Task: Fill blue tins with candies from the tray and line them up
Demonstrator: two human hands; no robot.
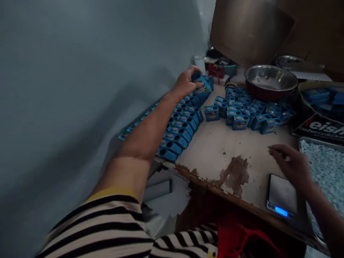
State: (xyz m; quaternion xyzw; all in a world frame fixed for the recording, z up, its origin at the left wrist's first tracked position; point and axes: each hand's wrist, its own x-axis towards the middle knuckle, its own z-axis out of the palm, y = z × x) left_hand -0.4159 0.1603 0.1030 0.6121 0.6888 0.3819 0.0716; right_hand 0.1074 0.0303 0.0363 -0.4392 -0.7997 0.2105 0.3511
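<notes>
At the far end of the neat rows, my left hand (187, 81) grips a small blue candy box (202, 88) with "Caramelo Macizo" on its front, fingers and thumb on its sides. Beneath and beside my forearm, more blue boxes (179, 132) stand packed in rows against the wall. My right hand (291, 163) hangs over the table's right side, just above a digital scale (282, 191) with a lit blue display. Its fingers are curled together, and nothing shows between them.
A loose group of blue boxes (240, 122) stands mid-table, before a steel bowl (271, 80). To the right are a black printed carton (319, 125) holding blue packs and a metal tray of pale blue pieces (326, 168). The worn table edge (215, 184) runs in front of me.
</notes>
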